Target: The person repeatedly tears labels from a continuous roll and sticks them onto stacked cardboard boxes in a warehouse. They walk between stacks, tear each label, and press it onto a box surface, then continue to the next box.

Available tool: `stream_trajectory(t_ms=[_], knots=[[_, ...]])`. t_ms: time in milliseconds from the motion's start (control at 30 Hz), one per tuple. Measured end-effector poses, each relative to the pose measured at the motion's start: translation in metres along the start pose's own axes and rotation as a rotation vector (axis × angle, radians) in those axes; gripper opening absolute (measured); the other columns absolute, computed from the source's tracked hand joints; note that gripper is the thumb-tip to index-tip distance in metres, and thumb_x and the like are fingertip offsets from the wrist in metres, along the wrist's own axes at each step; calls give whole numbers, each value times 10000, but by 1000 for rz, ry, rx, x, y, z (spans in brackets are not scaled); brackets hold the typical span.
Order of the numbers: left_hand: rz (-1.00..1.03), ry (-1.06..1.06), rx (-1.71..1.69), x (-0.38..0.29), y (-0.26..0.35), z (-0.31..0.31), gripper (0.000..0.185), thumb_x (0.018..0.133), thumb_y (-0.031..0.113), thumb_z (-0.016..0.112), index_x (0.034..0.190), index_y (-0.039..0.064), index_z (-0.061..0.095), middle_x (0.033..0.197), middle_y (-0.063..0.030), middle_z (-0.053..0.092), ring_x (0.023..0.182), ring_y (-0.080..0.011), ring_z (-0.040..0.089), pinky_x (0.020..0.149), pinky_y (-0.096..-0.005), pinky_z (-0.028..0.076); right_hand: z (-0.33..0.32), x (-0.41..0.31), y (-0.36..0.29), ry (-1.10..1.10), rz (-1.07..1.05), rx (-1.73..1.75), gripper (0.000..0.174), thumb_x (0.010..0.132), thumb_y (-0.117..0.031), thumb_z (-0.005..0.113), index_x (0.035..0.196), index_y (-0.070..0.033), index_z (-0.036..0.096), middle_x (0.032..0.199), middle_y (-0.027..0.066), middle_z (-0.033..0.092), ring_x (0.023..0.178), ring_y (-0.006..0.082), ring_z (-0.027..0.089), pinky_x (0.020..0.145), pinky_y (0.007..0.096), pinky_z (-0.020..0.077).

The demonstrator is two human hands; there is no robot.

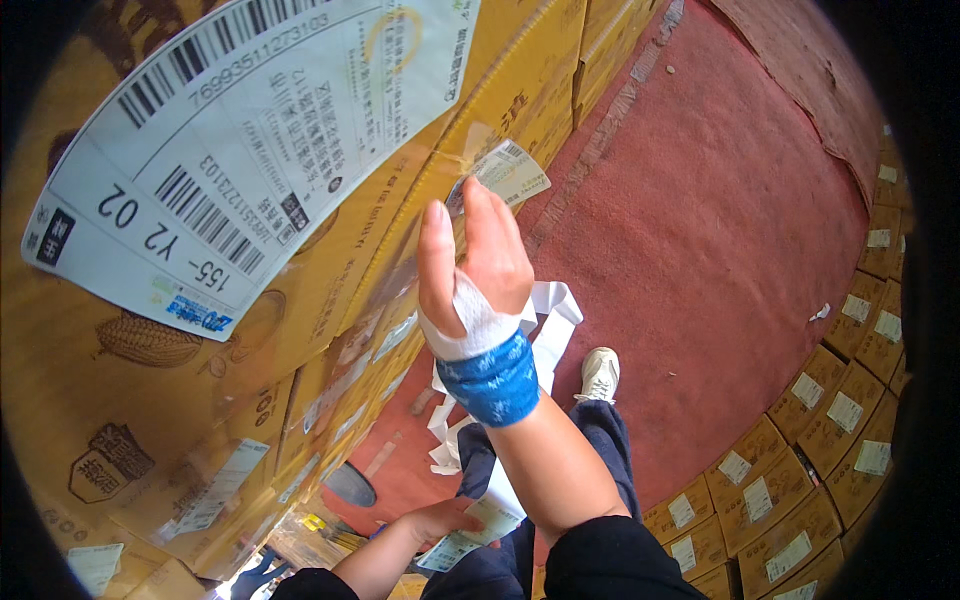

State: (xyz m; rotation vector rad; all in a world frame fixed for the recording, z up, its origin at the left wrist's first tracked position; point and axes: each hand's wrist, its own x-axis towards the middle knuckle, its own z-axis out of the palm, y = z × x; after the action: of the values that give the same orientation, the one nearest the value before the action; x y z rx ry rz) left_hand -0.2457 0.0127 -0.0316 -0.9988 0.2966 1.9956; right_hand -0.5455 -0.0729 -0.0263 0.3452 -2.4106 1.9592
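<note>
My right hand [480, 259], with a white wrap and a blue wristband, is raised beside the stacked cardboard cartons [315, 292]. Its fingertips meet a printed label [514, 174] at the carton side; whether they grip or press it is hidden. Low in the picture my left hand [448, 519] holds a strip of printed adhesive labels [480, 525]. From it a long white backing strip [559, 319] hangs in loops beside my legs. A large shipping label [247, 150] with barcodes and writing lies on the nearest carton, at the upper left.
Red carpet [697, 285] covers the floor, with a worn tape line [600, 135] along it. Rows of labelled cartons [795, 480] stand at the right and lower right. My white shoe [600, 373] is on the carpet. A dark shoe [349, 484] shows beside the left stack.
</note>
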Motion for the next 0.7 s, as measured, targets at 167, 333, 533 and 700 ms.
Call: stream_trajectory(t_ms=[167, 333, 533, 700], knots=[[9, 54, -2, -2, -2, -5, 444, 770, 112, 571, 1171, -36, 451, 993, -154, 611, 917, -213, 600, 828, -276, 438, -7, 22, 18, -138, 161, 198, 459, 853, -215, 491, 1214, 56, 405, 1178, 279, 443, 1060, 388, 470, 910, 388, 379], [21, 54, 80, -1, 8, -7, 484, 766, 129, 579, 1191, -35, 418, 1006, -150, 603, 918, -210, 598, 833, -278, 436, 39, 28, 40, -32, 310, 465, 725, 896, -512, 288, 1378, -13, 77, 1396, 283, 124, 1308, 416, 84, 1046, 420, 136], [49, -13, 22, 3, 26, 8, 542, 744, 134, 593, 1218, -32, 392, 1021, -145, 585, 920, -212, 592, 841, -300, 433, 39, -24, 56, -217, 210, 340, 815, 856, -513, 367, 1377, -5, 2, 1402, 287, 77, 1300, 435, 88, 1044, 439, 140], [148, 34, -64, -2, 56, 24, 607, 712, 130, 618, 1239, -33, 365, 1079, -152, 542, 942, -249, 584, 866, -337, 432, -41, -49, 96, -1543, 616, 199, 712, 823, -454, 516, 1319, 8, 299, 1237, 254, 442, 1136, 363, 442, 969, 358, 325]])
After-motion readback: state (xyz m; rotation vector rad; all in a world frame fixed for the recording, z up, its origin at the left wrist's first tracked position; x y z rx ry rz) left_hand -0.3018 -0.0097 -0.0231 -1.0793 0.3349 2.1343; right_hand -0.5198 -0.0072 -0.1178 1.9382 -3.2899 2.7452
